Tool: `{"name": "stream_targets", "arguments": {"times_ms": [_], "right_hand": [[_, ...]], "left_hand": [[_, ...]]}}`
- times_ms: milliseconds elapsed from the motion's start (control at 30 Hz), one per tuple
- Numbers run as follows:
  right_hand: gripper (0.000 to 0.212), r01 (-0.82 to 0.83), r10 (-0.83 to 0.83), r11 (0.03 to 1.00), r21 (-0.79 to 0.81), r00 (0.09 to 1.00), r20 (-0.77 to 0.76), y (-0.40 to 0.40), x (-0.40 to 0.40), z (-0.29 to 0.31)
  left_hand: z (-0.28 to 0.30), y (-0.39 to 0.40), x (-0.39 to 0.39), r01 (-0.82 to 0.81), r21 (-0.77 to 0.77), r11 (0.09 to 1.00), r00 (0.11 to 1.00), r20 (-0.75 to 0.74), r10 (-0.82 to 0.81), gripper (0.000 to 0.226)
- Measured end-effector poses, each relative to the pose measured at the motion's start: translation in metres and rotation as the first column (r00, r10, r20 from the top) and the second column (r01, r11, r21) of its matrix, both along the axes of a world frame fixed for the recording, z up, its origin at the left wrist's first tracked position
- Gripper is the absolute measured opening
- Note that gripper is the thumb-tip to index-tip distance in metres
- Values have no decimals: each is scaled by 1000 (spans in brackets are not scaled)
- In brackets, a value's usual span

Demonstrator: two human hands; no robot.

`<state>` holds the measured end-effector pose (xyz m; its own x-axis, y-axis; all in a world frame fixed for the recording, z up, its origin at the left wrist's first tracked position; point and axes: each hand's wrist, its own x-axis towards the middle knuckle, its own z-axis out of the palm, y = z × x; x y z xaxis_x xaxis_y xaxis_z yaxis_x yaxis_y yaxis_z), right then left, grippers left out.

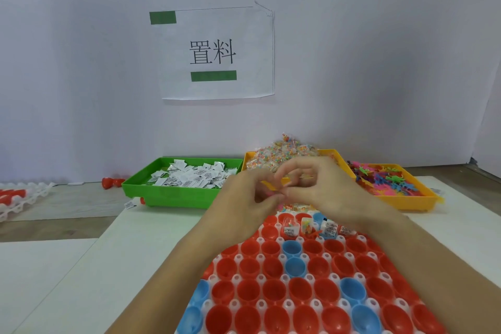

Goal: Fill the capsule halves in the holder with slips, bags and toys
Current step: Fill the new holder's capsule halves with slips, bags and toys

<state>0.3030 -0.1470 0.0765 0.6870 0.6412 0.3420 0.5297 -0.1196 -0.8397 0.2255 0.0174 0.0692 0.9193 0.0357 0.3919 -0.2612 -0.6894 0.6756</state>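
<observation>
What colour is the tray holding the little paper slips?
Bright green. The tray of white printed slips shows best in the head view, left of the hands.

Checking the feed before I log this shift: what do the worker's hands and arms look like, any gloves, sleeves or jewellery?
Both the left hand and the right hand are bare: no gloves show. The forearms are uncovered up to the bottom edge of the picture, so no sleeve is in view. No watch, bracelet or ring is visible, though the fingers are bunched together and slightly blurred, so a thin ring could be missed.

packing workstation; sorted parts trays (179,195); station sign (217,53); capsule holder (284,278)
</observation>
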Motion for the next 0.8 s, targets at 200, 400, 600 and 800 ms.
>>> {"name": "stream_targets", "arguments": {"times_ms": [200,400,600,800], "right_hand": [[19,-14,16,999,30,997,-77,4,-1,-4],[18,97,-89,993,69,989,-119,-15,17,1],[12,307,-309,942,-133,951,1,-55,46,8],[13,527,-474,567,-633,837,272,-107,77,3]], "left_hand": [[1,6,-1,6,-226,974,998,-63,-21,6],[3,10,-1,21,-457,889,989,-123,-87,20],[1,30,2,-144,-357,923,987,-119,108,24],[-16,92,-2,-554,2,833,825,-131,549,30]]}}
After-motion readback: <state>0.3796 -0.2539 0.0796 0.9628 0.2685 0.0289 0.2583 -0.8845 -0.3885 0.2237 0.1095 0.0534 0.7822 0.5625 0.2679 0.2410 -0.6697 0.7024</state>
